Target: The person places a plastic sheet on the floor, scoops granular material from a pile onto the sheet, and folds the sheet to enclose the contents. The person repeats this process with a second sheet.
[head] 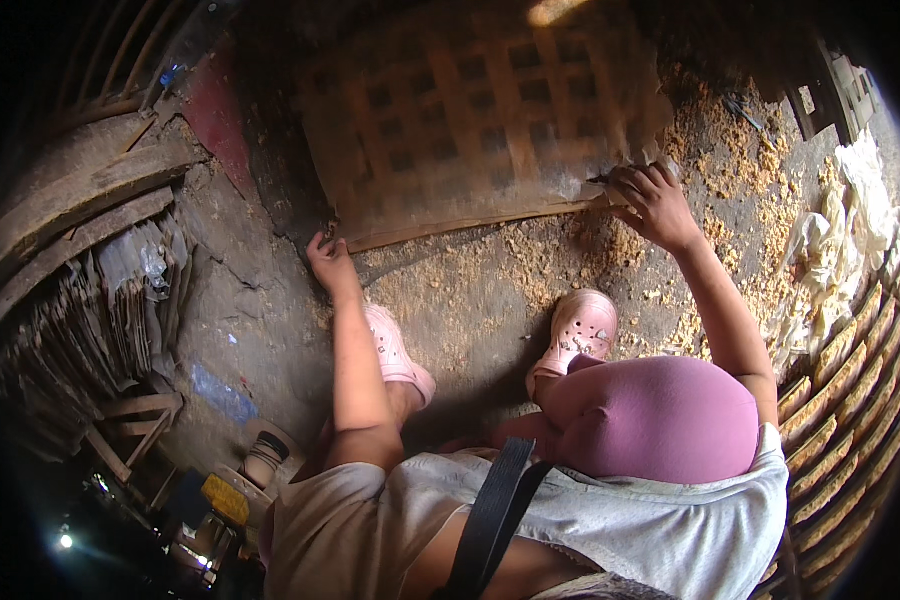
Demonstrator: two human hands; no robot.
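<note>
A flat brown panel (435,195) with a thin wooden near edge lies low before me, a grid of crossed strips (506,94) showing across it. It looks covered by a thin, dusty sheet; I cannot tell of what material. My left hand (335,266) pinches the near left corner, thumb and fingers about the edge. At the near right corner, my right hand (654,201) grips the edge with bent fingers, and crumpled clear plastic film (669,166) shows by the knuckles. Something dark and thin (598,180) sticks out beside the right fingers. Shadow hides the panel's far side.
Yellowish crumbs (720,202) litter the dirty floor (465,289). On the left, several thin sheets (131,300) stand stacked by wooden beams (90,195). Whitish plastic (832,232) and slatted racks (847,405) are at right. My pink clogs (581,326) stand near the panel.
</note>
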